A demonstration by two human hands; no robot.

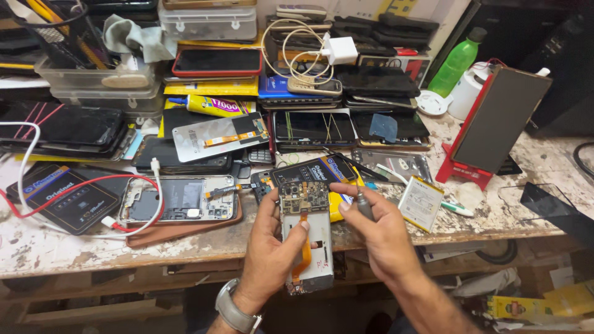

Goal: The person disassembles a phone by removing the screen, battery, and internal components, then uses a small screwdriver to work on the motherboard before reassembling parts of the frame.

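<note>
My left hand (269, 247) holds an opened phone (306, 235) upright in front of the bench edge, thumb resting on its back. The phone shows a bare circuit board at the top, an orange flex cable down the middle and a silver frame. My right hand (377, 232) grips a small screwdriver (362, 201) with a grey handle, its tip pointing at the upper right corner of the phone. A metal watch (234, 312) is on my left wrist.
A worn white bench (185, 247) carries another opened phone (179, 201) with red and white cables, a loose battery (421, 201), stacked phones and screens, a yellow glue tube (213, 105), a white charger (339, 49), a red phone stand (489, 127) and a green bottle (456, 62).
</note>
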